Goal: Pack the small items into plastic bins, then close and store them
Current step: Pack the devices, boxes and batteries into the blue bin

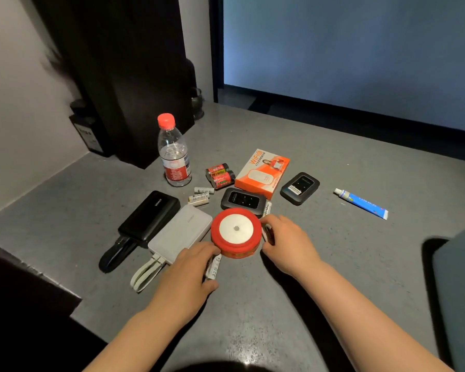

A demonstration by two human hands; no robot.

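Note:
A red ribbon spool [236, 232] with a white centre lies on the grey table [333, 264]. My left hand [188, 267] touches its left side and holds small white batteries [214, 267]. My right hand [285, 237] touches its right side, with a small item under the fingers. Around lie a black power bank [151, 216], a white power bank [180, 232], loose batteries [200, 196], a red battery pack [220, 175], two black pocket routers [243, 202] [300, 187], an orange WiFi box [263, 173] and a blue tube [361, 203].
A water bottle [173, 151] with a red cap stands at the back left beside a dark panel [124, 76]. A teal bin edge [457, 277] shows at the right. The table's front left drops off at a dark edge.

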